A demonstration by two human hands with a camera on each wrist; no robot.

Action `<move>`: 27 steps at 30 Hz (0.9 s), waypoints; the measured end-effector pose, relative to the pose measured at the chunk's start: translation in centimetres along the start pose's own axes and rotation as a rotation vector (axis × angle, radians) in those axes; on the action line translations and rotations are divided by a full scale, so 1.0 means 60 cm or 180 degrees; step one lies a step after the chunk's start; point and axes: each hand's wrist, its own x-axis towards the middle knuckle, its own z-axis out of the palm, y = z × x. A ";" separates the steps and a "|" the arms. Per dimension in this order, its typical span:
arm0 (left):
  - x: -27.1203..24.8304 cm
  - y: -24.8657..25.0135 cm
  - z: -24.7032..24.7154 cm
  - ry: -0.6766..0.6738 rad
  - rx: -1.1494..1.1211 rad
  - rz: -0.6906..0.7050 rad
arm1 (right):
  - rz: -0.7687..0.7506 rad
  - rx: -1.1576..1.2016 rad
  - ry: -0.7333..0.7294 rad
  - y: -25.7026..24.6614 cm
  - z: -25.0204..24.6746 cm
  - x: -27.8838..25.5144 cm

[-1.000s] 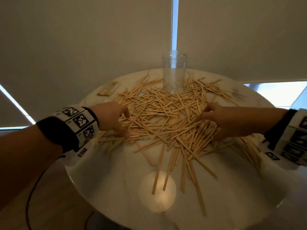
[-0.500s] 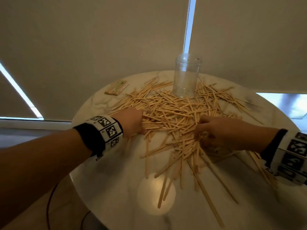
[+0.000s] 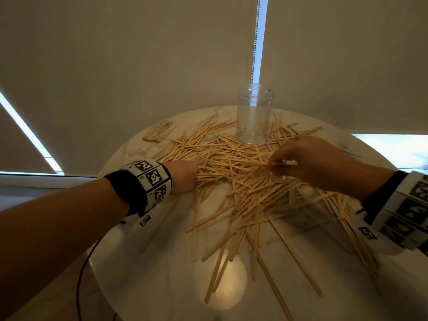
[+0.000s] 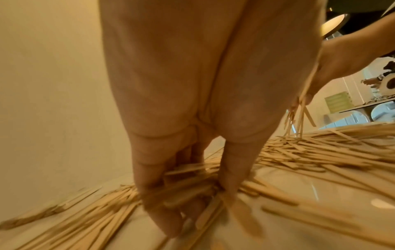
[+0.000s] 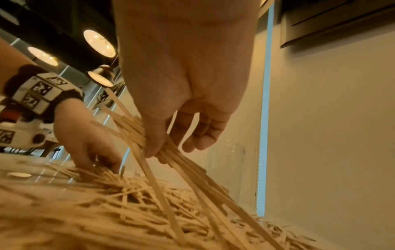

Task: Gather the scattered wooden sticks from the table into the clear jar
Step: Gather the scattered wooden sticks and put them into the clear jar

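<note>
**A:** Where are we in the job?

**B:** We are at the gathering step. The wooden sticks [image 3: 243, 181] lie in a loose, crisscrossed heap across the round desk [image 3: 148, 269], and the clear jar [image 3: 253, 114] stands upright beyond both hands at the far edge of the heap, its mouth up. We see no sticks inside it.

**A:** What are our hands doing?

**B:** Our right hand [image 5: 181, 101] pinches a small bundle [image 5: 171, 157] between thumb and fingers, lifted at one end. Our left hand [image 4: 181, 152] is down in the heap, fingers curled around a clump of sticks against the desk.

**A:** Which way does the bundle point?

**B:** Its long axis is tilted. From the pinch it slopes down and away, toward the jar side, with the lower ends touching the heap. The upper ends rise back past the thumb. The sticks fan apart somewhat rather than lying parallel.

**A:** And the sticks under our left hand?

**B:** They run crosswise to the fingers, roughly flat on the desk. The picture is blurred there, so we cannot count them.

**A:** What does the next move call for?

**B:** We judge that the bundle needs squaring up, then turning upright so its long axis matches the jar's, and carrying forward over the mouth. Splayed ends could catch the rim.
</note>
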 end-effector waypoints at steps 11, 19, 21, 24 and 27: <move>-0.003 -0.022 -0.023 0.0323 -0.0710 -0.0034 | 0.0678 0.0791 0.0697 -0.018 -0.067 0.011; -0.029 0.001 -0.028 0.0598 -0.1857 0.0019 | 0.0974 0.1662 0.0835 -0.029 -0.088 0.035; -0.021 0.006 -0.025 0.0780 -0.2211 0.0070 | 0.1061 0.2066 0.0755 -0.039 -0.084 0.038; -0.002 0.019 -0.022 0.0866 -0.2729 0.0110 | 0.1133 0.2295 0.0608 -0.048 -0.066 0.046; 0.004 0.042 -0.022 0.0926 -0.3065 0.0188 | 0.1224 0.2438 0.0498 -0.053 -0.040 0.059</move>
